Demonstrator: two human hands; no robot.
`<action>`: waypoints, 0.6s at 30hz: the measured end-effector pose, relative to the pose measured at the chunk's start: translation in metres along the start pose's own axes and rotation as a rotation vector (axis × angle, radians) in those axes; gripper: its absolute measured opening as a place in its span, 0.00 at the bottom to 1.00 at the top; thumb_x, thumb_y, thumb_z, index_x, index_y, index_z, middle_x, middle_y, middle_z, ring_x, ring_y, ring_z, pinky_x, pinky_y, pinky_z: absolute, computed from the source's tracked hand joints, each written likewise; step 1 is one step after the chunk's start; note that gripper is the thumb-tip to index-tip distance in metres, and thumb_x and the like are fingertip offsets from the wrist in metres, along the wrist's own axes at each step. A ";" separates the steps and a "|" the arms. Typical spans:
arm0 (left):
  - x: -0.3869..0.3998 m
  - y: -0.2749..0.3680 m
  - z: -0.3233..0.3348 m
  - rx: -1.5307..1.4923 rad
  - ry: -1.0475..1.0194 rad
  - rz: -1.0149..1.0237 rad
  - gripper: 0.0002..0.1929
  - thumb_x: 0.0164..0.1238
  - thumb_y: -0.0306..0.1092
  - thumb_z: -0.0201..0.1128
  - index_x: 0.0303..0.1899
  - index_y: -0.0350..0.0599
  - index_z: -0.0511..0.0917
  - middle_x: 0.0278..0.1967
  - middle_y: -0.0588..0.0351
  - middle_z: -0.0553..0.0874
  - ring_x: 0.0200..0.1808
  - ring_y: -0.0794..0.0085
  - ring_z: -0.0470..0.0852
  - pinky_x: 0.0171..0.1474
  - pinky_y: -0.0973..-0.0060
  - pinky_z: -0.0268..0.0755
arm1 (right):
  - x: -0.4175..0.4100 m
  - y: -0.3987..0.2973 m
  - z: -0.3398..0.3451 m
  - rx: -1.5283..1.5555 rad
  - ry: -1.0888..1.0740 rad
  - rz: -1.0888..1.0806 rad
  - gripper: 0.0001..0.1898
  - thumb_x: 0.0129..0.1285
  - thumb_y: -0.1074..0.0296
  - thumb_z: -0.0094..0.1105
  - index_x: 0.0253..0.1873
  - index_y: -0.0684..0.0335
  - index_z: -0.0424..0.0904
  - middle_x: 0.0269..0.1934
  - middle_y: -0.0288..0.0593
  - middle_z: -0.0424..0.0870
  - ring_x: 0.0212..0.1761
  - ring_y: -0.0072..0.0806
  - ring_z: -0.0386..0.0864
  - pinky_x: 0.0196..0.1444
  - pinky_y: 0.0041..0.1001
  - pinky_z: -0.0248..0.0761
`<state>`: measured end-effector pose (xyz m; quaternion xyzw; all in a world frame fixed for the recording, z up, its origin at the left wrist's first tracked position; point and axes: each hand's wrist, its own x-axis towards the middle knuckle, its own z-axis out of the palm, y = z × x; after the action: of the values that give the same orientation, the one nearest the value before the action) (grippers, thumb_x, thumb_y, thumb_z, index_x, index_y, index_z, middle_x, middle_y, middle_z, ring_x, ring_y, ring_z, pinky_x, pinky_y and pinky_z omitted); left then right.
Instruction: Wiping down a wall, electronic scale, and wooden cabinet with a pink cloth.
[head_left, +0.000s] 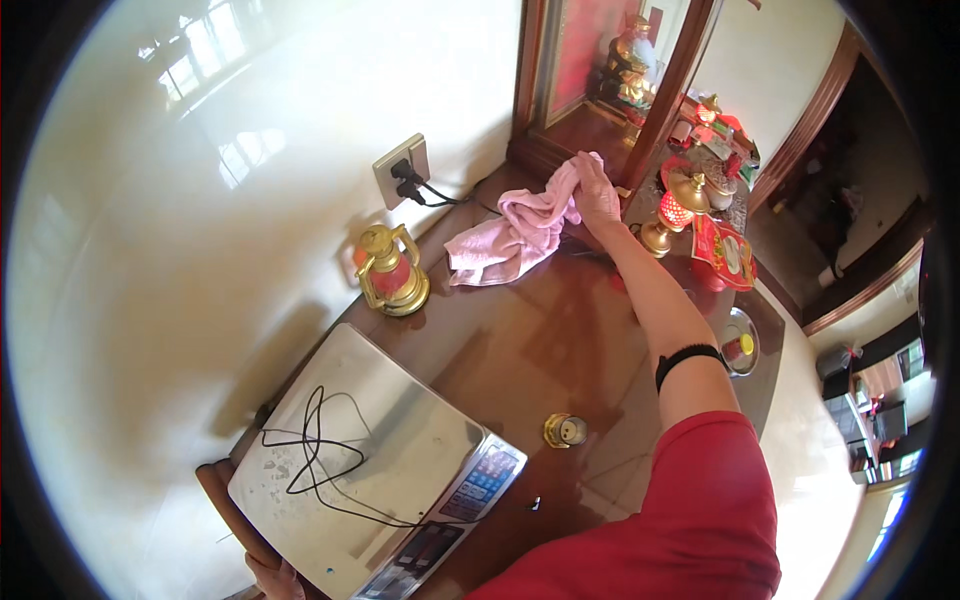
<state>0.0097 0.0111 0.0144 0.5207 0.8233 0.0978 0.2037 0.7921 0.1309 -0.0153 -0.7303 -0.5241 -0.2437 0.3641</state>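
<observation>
My right hand (598, 196) holds a crumpled pink cloth (517, 229), which hangs down and spreads on the brown table (480, 360). The hand is near the base of a glass-fronted wooden cabinet (649, 105), which has a gold figurine (634, 67) inside. At the lower left, my left hand (274, 577) touches the rounded wooden edge (244, 517) of the table; its fingers are partly cut off by the picture's rim. Beside it lies a digital weighing scale (360, 442) with a loose black cable (322, 450) on its plate.
A gold lantern-shaped lamp (392, 271) stands by the wall, below a socket (403, 171) with black plugs. A lit red lamp (673, 210) and a red packet (724, 251) are at the right. A small glass cup (566, 431) stands nearer me. A metal tray (741, 341) holds a yellow-lidded jar.
</observation>
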 end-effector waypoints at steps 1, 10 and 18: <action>-0.002 0.001 0.000 -0.027 0.008 0.025 0.42 0.52 0.49 0.72 0.61 0.32 0.61 0.54 0.31 0.76 0.55 0.41 0.76 0.60 0.55 0.67 | -0.005 0.007 0.004 0.004 -0.007 0.000 0.14 0.58 0.75 0.55 0.50 0.61 0.74 0.60 0.51 0.74 0.61 0.48 0.74 0.61 0.37 0.71; 0.009 -0.014 0.004 0.027 0.059 0.084 0.44 0.51 0.55 0.71 0.60 0.30 0.62 0.51 0.29 0.77 0.53 0.39 0.76 0.56 0.54 0.68 | 0.023 0.011 0.063 -0.336 -0.146 -0.250 0.12 0.61 0.70 0.54 0.49 0.63 0.76 0.62 0.46 0.73 0.67 0.41 0.69 0.68 0.37 0.63; 0.011 -0.015 0.008 -0.062 0.048 0.046 0.46 0.46 0.59 0.72 0.57 0.28 0.64 0.49 0.30 0.78 0.49 0.42 0.77 0.53 0.55 0.69 | 0.083 -0.004 0.105 -0.418 -0.376 -0.323 0.09 0.57 0.68 0.58 0.43 0.59 0.80 0.48 0.41 0.81 0.57 0.37 0.75 0.62 0.33 0.69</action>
<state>-0.0030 0.0144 -0.0009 0.5303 0.8124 0.1407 0.1977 0.8137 0.2631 -0.0175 -0.7290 -0.6298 -0.2616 0.0595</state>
